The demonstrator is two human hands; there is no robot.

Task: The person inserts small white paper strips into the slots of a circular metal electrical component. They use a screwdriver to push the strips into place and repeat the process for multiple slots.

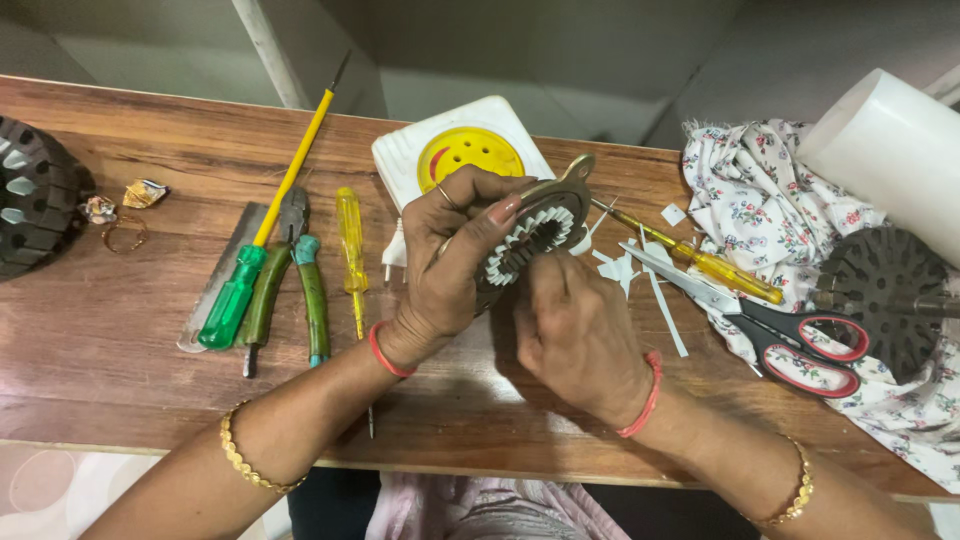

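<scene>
Long brown wooden workbench (120, 330) spans the view; its near edge runs just under both forearms, far edge against a pale wall. White-and-floral crumpled cloth (760, 190) covers the right end, with a white cylindrical roll (890, 150) above it and a black slotted round metal core (885, 295) resting on it. A second black slotted core (35, 195) sits at the left edge, partly cut off. White square plastic switch box with a yellow round face (465, 150) lies at the far edge, behind the hands. Left hand (450, 265) is closed around a round metal stator ring with white paper slot liners (535, 230), held tilted above mid-bench. Right hand (575, 335) has fingers curled at the ring's lower rim; exact grip hidden. Red-and-black-handled scissors (780, 335) lie right of the hands, on the cloth's edge. Green-handled screwdriver with yellow shaft (265, 215), green-handled pliers (295, 280) and yellow clear-handled screwdriver (352, 250) lie left. Bare wood is open at near left.
</scene>
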